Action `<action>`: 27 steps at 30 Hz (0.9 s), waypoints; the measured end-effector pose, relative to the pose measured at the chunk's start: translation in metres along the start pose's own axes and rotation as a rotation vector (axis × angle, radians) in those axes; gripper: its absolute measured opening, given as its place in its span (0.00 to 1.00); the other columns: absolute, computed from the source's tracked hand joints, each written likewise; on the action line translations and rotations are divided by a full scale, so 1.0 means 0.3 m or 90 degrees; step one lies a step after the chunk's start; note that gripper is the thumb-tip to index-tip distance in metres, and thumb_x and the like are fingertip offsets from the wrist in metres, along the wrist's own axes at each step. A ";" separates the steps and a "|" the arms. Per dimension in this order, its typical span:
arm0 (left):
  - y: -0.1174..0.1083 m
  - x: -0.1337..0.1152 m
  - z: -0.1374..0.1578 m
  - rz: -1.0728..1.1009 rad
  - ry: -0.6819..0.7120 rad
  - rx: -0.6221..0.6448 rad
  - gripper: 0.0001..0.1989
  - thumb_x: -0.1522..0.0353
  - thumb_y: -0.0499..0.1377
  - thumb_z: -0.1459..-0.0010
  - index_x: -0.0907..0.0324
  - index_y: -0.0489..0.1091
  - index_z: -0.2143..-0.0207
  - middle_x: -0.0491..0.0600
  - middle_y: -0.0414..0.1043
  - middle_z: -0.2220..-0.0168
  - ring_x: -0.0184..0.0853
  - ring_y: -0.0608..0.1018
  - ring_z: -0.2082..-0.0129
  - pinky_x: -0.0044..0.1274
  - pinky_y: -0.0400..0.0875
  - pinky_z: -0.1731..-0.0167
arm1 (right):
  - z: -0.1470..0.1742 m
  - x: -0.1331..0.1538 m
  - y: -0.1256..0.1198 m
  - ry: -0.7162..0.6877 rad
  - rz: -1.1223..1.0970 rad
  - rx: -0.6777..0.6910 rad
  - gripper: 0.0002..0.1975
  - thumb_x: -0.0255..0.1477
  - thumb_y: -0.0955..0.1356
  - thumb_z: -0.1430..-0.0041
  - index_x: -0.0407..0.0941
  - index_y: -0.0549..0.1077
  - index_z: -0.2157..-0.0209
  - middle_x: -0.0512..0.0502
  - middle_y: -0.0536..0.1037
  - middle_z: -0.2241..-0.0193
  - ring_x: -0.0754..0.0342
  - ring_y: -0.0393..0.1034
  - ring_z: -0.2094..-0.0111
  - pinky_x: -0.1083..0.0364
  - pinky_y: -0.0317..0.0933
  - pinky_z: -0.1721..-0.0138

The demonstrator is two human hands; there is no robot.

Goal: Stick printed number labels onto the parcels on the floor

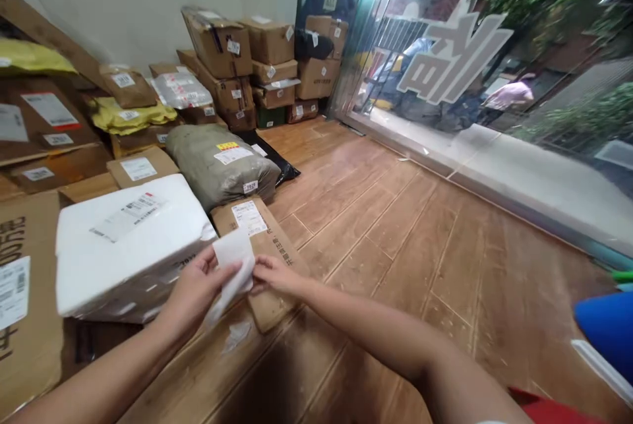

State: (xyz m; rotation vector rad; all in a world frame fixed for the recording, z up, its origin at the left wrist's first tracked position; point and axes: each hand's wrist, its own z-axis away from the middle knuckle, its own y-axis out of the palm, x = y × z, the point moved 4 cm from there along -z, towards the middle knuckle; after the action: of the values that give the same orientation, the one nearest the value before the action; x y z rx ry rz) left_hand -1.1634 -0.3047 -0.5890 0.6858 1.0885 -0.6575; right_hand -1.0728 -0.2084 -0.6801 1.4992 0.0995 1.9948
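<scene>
A wooden floor [420, 226] spreads beneath and beyond the grip, bounded on the far right by a glass wall [475, 81]. Far behind the grip, stacked cardboard boxes [257, 61] line the wall. Just left of the grip sits a white foam box [128, 239]; beyond it lies a grey bagged parcel [222, 167]. Directly under the grip lies a flat cardboard parcel [262, 246] with a printed label. The left hand [198, 289] and right hand [277, 275] meet above it, each with fingers pinching an edge of a white paper slip [232, 269], which hangs between them, its top curling upward.
</scene>
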 end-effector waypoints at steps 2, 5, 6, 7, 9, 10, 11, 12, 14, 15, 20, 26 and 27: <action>0.010 0.035 0.027 -0.007 -0.036 0.052 0.29 0.64 0.72 0.63 0.62 0.69 0.57 0.51 0.79 0.62 0.36 0.79 0.66 0.23 0.74 0.66 | 0.081 -0.034 0.007 0.021 -0.005 0.041 0.36 0.59 0.71 0.69 0.44 0.70 0.65 0.53 0.75 0.75 0.59 0.70 0.74 0.59 0.64 0.70; 0.027 0.092 0.055 0.056 -0.100 0.068 0.33 0.67 0.73 0.64 0.62 0.66 0.54 0.52 0.79 0.61 0.38 0.80 0.65 0.25 0.75 0.66 | 0.207 -0.094 0.025 0.088 -0.025 0.129 0.38 0.59 0.69 0.64 0.44 0.72 0.60 0.48 0.77 0.69 0.58 0.72 0.70 0.59 0.64 0.70; 0.035 0.111 0.062 0.081 -0.118 0.061 0.34 0.67 0.73 0.64 0.61 0.65 0.53 0.52 0.79 0.61 0.38 0.80 0.65 0.25 0.75 0.66 | 0.239 -0.110 0.031 0.101 -0.031 0.149 0.35 0.55 0.73 0.65 0.44 0.73 0.59 0.48 0.78 0.68 0.58 0.73 0.69 0.60 0.64 0.69; 0.045 0.129 0.067 0.105 -0.130 0.055 0.35 0.67 0.73 0.65 0.61 0.65 0.53 0.52 0.79 0.60 0.38 0.80 0.64 0.24 0.75 0.66 | 0.263 -0.123 0.034 0.103 -0.040 0.154 0.34 0.50 0.76 0.67 0.45 0.73 0.59 0.49 0.78 0.68 0.59 0.72 0.70 0.61 0.63 0.68; 0.071 0.162 0.074 0.139 -0.148 0.051 0.37 0.67 0.73 0.65 0.60 0.64 0.51 0.51 0.79 0.59 0.38 0.80 0.64 0.24 0.74 0.66 | 0.279 -0.144 0.039 0.093 -0.048 0.159 0.32 0.43 0.79 0.71 0.45 0.75 0.61 0.52 0.78 0.71 0.61 0.71 0.71 0.62 0.62 0.67; 0.085 0.176 0.074 0.148 -0.153 0.057 0.37 0.66 0.73 0.65 0.59 0.64 0.51 0.51 0.79 0.60 0.38 0.80 0.65 0.24 0.74 0.66 | 0.273 -0.154 0.038 0.084 -0.050 0.160 0.31 0.42 0.79 0.73 0.45 0.75 0.63 0.53 0.77 0.73 0.62 0.71 0.73 0.63 0.62 0.68; 0.098 0.187 0.071 0.154 -0.152 0.062 0.37 0.66 0.73 0.65 0.59 0.64 0.51 0.51 0.79 0.60 0.38 0.80 0.65 0.24 0.74 0.67 | 0.259 -0.166 0.036 0.073 -0.048 0.163 0.30 0.43 0.79 0.74 0.44 0.76 0.66 0.53 0.77 0.75 0.63 0.70 0.74 0.63 0.61 0.69; 0.108 0.195 0.065 0.158 -0.142 0.061 0.36 0.67 0.74 0.66 0.59 0.65 0.52 0.51 0.80 0.61 0.39 0.80 0.65 0.24 0.74 0.67 | 0.238 -0.177 0.032 0.060 -0.040 0.166 0.30 0.44 0.79 0.75 0.44 0.76 0.67 0.54 0.76 0.76 0.63 0.69 0.75 0.64 0.60 0.70; 0.122 0.201 0.048 0.156 -0.105 0.063 0.35 0.66 0.74 0.67 0.59 0.67 0.54 0.52 0.80 0.61 0.40 0.80 0.63 0.24 0.73 0.67 | 0.186 -0.196 0.013 0.026 -0.029 0.144 0.30 0.44 0.79 0.76 0.43 0.76 0.69 0.54 0.75 0.78 0.63 0.67 0.77 0.63 0.60 0.71; 0.127 0.200 0.039 0.149 -0.080 0.072 0.34 0.66 0.74 0.68 0.59 0.68 0.56 0.53 0.79 0.60 0.41 0.80 0.62 0.24 0.73 0.66 | 0.160 -0.200 -0.001 0.005 -0.036 0.116 0.31 0.44 0.80 0.77 0.44 0.75 0.67 0.54 0.75 0.78 0.63 0.67 0.77 0.62 0.60 0.71; 0.123 0.168 0.028 0.044 0.035 0.179 0.34 0.63 0.72 0.62 0.53 0.67 0.50 0.54 0.71 0.46 0.43 0.74 0.49 0.29 0.69 0.50 | 0.105 -0.144 -0.064 -0.134 -0.129 -0.026 0.45 0.40 0.80 0.84 0.51 0.69 0.56 0.46 0.79 0.60 0.45 0.74 0.59 0.47 0.66 0.56; 0.117 0.082 0.083 -0.330 0.268 0.373 0.26 0.58 0.60 0.47 0.52 0.67 0.45 0.59 0.68 0.44 0.46 0.71 0.45 0.32 0.66 0.47 | 0.193 -0.036 -0.159 -0.143 -0.109 -0.195 0.33 0.58 0.73 0.77 0.54 0.75 0.68 0.41 0.80 0.65 0.34 0.73 0.59 0.39 0.68 0.60; 0.119 0.086 0.088 -0.336 0.280 0.410 0.27 0.56 0.59 0.46 0.54 0.68 0.46 0.61 0.70 0.46 0.46 0.73 0.48 0.32 0.67 0.48 | 0.203 -0.022 -0.160 -0.131 -0.097 -0.184 0.31 0.57 0.74 0.76 0.53 0.76 0.69 0.41 0.81 0.67 0.33 0.74 0.60 0.38 0.68 0.62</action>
State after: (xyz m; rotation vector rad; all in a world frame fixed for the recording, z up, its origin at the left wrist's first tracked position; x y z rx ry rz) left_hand -1.1131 -0.3064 -0.5990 1.1424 1.4980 -1.3914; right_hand -0.9967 -0.1920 -0.6845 1.4521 -0.1499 1.6460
